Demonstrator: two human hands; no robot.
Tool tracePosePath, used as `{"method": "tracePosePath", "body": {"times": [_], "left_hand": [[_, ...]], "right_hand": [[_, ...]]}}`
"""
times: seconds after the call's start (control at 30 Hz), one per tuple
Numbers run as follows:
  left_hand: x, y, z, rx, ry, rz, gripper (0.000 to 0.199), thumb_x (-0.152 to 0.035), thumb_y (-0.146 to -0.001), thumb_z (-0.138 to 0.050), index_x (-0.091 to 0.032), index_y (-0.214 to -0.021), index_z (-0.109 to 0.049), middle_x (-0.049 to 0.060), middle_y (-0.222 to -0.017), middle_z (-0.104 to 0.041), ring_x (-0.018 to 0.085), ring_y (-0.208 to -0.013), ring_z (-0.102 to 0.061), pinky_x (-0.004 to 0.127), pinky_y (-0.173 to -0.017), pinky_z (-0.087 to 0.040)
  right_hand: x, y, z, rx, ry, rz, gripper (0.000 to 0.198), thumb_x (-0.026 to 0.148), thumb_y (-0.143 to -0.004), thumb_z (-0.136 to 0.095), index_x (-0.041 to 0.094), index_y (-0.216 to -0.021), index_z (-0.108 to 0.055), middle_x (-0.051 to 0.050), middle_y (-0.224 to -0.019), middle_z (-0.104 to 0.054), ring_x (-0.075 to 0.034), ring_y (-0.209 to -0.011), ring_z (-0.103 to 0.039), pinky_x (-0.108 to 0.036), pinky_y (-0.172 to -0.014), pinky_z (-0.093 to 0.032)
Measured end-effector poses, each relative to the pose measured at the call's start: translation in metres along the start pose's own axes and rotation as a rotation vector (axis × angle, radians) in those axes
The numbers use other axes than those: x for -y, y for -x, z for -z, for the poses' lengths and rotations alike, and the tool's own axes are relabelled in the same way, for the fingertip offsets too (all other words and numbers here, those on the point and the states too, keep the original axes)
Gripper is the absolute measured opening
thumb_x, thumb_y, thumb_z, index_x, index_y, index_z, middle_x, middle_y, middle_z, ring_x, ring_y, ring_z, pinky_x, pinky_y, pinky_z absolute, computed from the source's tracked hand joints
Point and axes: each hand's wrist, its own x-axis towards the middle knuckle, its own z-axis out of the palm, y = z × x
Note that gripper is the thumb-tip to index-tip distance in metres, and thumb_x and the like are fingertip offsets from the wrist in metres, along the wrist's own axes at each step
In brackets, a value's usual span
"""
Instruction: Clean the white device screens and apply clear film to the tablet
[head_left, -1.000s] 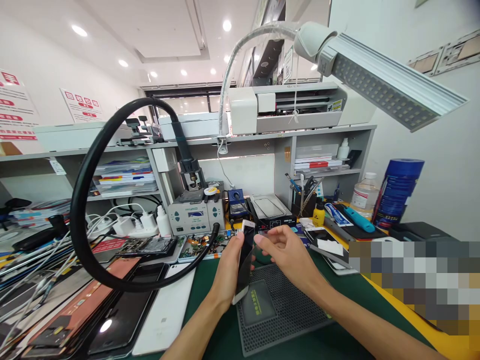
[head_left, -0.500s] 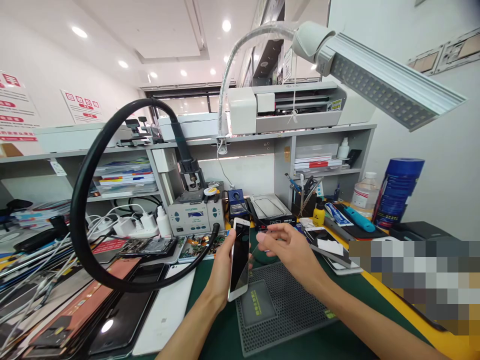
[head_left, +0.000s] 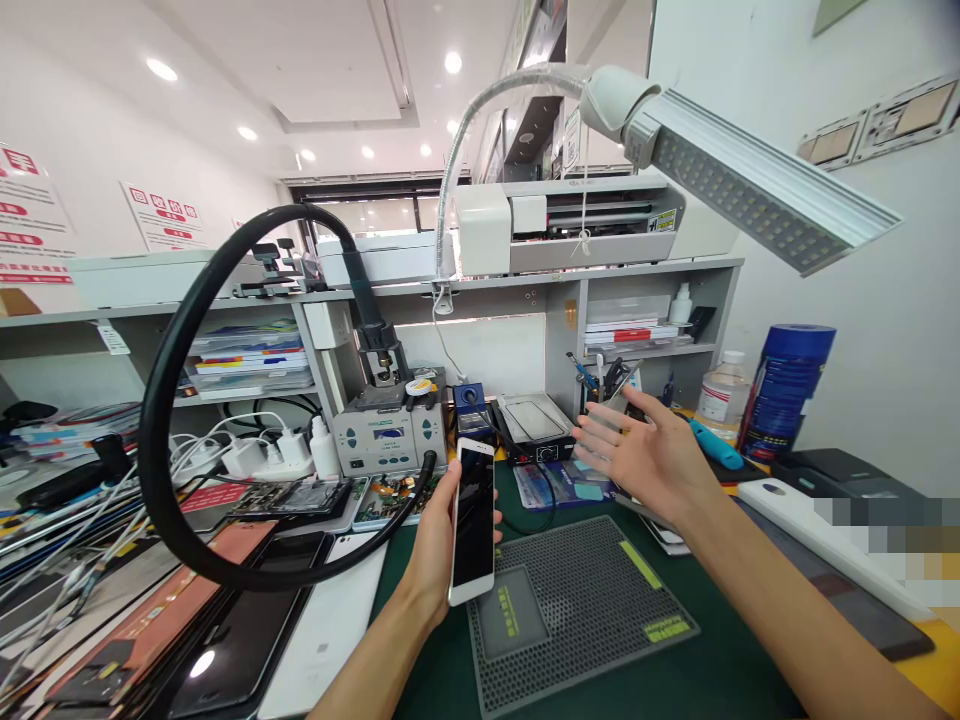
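Observation:
My left hand point(head_left: 437, 530) is wrapped round a white-framed smartphone point(head_left: 474, 525), held upright and slightly tilted above the mat. Its black screen faces me. My right hand point(head_left: 645, 455) is raised to the right, apart from the phone, with its palm turned towards me and its fingers stretched out. Between its thumb and fingers is a clear film point(head_left: 619, 402), see-through and hard to make out, with the fingers looking pale behind it. A grey honeycomb repair mat point(head_left: 577, 610) lies below on the green work surface.
A hot-air station point(head_left: 390, 440) with a looping black hose point(head_left: 150, 430) stands left of the phone. Stacked tablets and phones point(head_left: 247, 620) fill the left side. A lamp point(head_left: 757, 170) hangs overhead. On the right are a bottle point(head_left: 724, 395) and a long white-edged device point(head_left: 832, 550).
My right hand has moved from the phone's edge up and to the right, carrying the clear film off the screen. Its fingers have spread. My left hand still grips the phone, nearly in place.

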Motion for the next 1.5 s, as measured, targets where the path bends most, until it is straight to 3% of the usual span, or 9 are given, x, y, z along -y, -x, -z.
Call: {"method": "tracePosePath", "body": {"times": [0.17, 0.33, 0.43, 0.57, 0.9, 1.07, 1.2, 1.33, 1.5], "left_hand": [[-0.002, 0.004, -0.002, -0.001, 0.014, 0.028, 0.052, -0.060, -0.091, -0.053, -0.011, -0.097, -0.068, 0.008, -0.082, -0.067, 0.016, -0.061, -0.063, 0.026, -0.056, -0.052], [-0.002, 0.006, -0.004, -0.005, 0.023, 0.027, 0.050, -0.059, -0.092, -0.053, -0.011, -0.096, -0.067, 0.008, -0.082, -0.066, 0.016, -0.061, -0.063, 0.025, -0.056, -0.052], [-0.003, 0.006, -0.006, -0.011, 0.019, 0.035, 0.051, -0.059, -0.091, -0.054, -0.010, -0.097, -0.067, 0.008, -0.080, -0.066, 0.015, -0.061, -0.062, 0.025, -0.055, -0.052], [-0.002, 0.004, -0.006, -0.019, 0.018, 0.024, 0.050, -0.058, -0.092, -0.052, -0.010, -0.097, -0.068, 0.008, -0.081, -0.067, 0.016, -0.062, -0.063, 0.026, -0.057, -0.053], [-0.002, 0.004, -0.001, 0.011, 0.005, 0.043, 0.056, -0.064, -0.089, -0.053, -0.010, -0.094, -0.069, 0.009, -0.075, -0.067, 0.017, -0.058, -0.063, 0.026, -0.055, -0.052], [0.001, 0.001, 0.000, 0.016, 0.032, -0.002, 0.052, -0.062, -0.089, -0.055, -0.013, -0.097, -0.069, 0.008, -0.087, -0.069, 0.017, -0.066, -0.066, 0.027, -0.059, -0.054], [0.002, 0.000, 0.001, 0.016, 0.036, 0.004, 0.055, -0.064, -0.087, -0.057, -0.012, -0.099, -0.069, 0.009, -0.089, -0.069, 0.017, -0.067, -0.066, 0.027, -0.060, -0.055], [0.001, 0.001, 0.002, 0.028, 0.034, 0.003, 0.058, -0.066, -0.086, -0.058, -0.011, -0.100, -0.070, 0.009, -0.091, -0.068, 0.017, -0.068, -0.065, 0.027, -0.061, -0.055], [-0.001, 0.000, 0.001, 0.041, 0.042, -0.023, 0.054, -0.063, -0.089, -0.055, -0.012, -0.098, -0.069, 0.008, -0.091, -0.066, 0.017, -0.068, -0.064, 0.027, -0.059, -0.055]], "right_hand": [[0.000, -0.014, 0.017, -0.062, -0.009, -0.074, 0.067, 0.069, -0.084, -0.052, 0.017, -0.127, -0.055, -0.021, -0.130, -0.058, -0.032, -0.124, -0.058, -0.042, -0.090, -0.058], [0.001, -0.016, 0.023, -0.073, -0.038, -0.123, 0.075, 0.066, -0.091, -0.028, 0.017, -0.146, -0.035, -0.021, -0.134, -0.053, -0.030, -0.126, -0.058, -0.047, -0.087, -0.058], [-0.002, -0.012, 0.018, -0.012, -0.050, -0.213, 0.078, 0.060, -0.088, -0.042, 0.012, -0.148, -0.032, -0.025, -0.129, -0.056, -0.034, -0.121, -0.061, -0.052, -0.088, -0.057], [-0.006, -0.010, 0.011, 0.045, -0.057, -0.277, 0.072, 0.055, -0.086, -0.050, 0.007, -0.139, -0.045, -0.027, -0.122, -0.061, -0.036, -0.117, -0.063, -0.052, -0.089, -0.057], [0.005, -0.013, 0.025, -0.266, 0.071, 0.106, 0.060, 0.064, -0.084, -0.046, 0.018, -0.122, -0.055, -0.018, -0.122, -0.060, -0.033, -0.114, -0.061, -0.040, -0.078, -0.059], [0.003, -0.013, 0.018, -0.282, 0.149, 0.186, 0.053, 0.060, -0.083, -0.054, 0.020, -0.117, -0.058, -0.014, -0.110, -0.065, -0.034, -0.112, -0.063, -0.042, -0.081, -0.060], [-0.007, -0.012, 0.007, -0.207, 0.218, 0.197, 0.051, 0.052, -0.078, -0.071, 0.026, -0.119, -0.055, -0.009, -0.119, -0.065, -0.029, -0.115, -0.064, -0.038, -0.088, -0.060], [-0.027, -0.010, -0.002, -0.123, 0.385, 0.068, 0.067, 0.041, -0.066, -0.086, 0.021, -0.121, -0.054, -0.012, -0.113, -0.069, -0.030, -0.105, -0.069, -0.042, -0.081, -0.061], [-0.048, -0.007, -0.006, -0.147, 0.646, 0.022, 0.076, 0.045, -0.061, -0.088, 0.018, -0.124, -0.054, -0.013, -0.110, -0.069, -0.031, -0.100, -0.068, -0.039, -0.073, -0.057]]}}
